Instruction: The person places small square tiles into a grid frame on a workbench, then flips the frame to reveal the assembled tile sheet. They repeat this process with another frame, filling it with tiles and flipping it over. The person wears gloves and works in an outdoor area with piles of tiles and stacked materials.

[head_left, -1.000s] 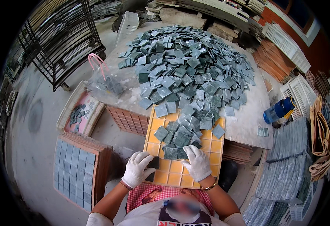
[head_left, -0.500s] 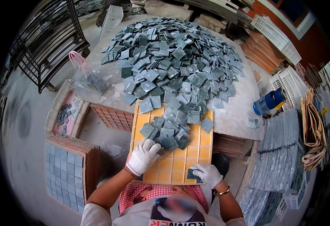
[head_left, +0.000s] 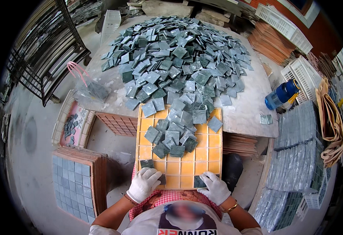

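A yellow gridded tray (head_left: pixel 146 137) lies in front of me, its far part under a heap of square grey-green stone tiles (head_left: pixel 172 137). My left hand (head_left: pixel 144 184), in a white glove, is at the near left of the tray. Its fingers are closed on the edge of a dark tile (head_left: pixel 162 179). Just beyond those fingers, another tile (head_left: pixel 147 163) lies by the tray's left side. At the near right, my gloved right hand (head_left: pixel 214 188) has its fingertips on a dark green tile (head_left: pixel 199 181) within a grid cell; the palm side is hidden.
A large mound of tiles (head_left: pixel 179 51) covers the table (head_left: pixel 246 117) beyond the tray. A blue bottle (head_left: pixel 279 96) stands at right, near stacked tiled sheets (head_left: pixel 293 156). Filled tile boards (head_left: pixel 73 180) are stacked at left, below a white basket (head_left: pixel 62 113).
My left hand has drawn back from the small heap to the tray's near left, bringing a tile. My right hand has shifted slightly, and its tile now sits squarer in the grid.
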Available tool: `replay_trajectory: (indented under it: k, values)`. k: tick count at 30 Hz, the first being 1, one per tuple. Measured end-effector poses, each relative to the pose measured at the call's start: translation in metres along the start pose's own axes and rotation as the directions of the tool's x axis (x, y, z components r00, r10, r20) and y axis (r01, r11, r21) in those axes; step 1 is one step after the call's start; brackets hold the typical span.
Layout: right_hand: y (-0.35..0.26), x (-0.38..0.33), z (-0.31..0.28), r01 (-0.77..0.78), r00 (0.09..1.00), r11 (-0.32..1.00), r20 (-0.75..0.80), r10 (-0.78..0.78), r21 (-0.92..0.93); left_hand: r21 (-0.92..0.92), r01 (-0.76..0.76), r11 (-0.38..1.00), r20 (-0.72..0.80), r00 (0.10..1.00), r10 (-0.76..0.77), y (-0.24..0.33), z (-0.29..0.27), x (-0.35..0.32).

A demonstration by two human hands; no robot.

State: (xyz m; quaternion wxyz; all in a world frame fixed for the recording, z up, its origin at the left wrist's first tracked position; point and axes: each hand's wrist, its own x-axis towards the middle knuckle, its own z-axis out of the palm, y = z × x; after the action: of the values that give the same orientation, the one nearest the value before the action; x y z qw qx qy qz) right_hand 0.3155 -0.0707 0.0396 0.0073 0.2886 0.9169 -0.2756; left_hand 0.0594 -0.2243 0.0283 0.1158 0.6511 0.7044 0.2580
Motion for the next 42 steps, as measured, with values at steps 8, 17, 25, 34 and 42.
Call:
replay_trajectory:
  k: [8, 17, 25, 34, 42]
  values:
    - [0.012, 0.008, -0.006, -0.053, 0.989, 0.999, -0.136, 0.053, 0.000, 0.112, -0.042, 0.993, 0.099, 0.995, 0.031, -0.009, 0.001, -0.010]
    - [0.019, 0.009, -0.014, 0.009, 0.982, 1.000, -0.189, -0.011, -0.013, 0.131, -0.070, 0.989, 0.098, 0.994, 0.057, 0.000, -0.001, -0.010]
    - [0.003, 0.040, 0.000, 0.073, 0.980, 0.997, -0.186, -0.067, 0.022, 0.130, -0.045, 0.990, 0.066, 0.997, 0.037, -0.001, 0.004, -0.012]
    - [0.014, 0.008, -0.006, 0.090, 0.985, 0.983, -0.129, -0.111, -0.160, 0.149, -0.225, 0.963, 0.007, 0.974, 0.227, 0.003, 0.018, -0.013]
    - [0.002, 0.003, 0.008, -0.021, 0.984, 0.998, -0.179, 0.011, -0.051, 0.081, -0.177, 0.981, 0.044, 0.984, 0.174, 0.007, 0.013, -0.007]
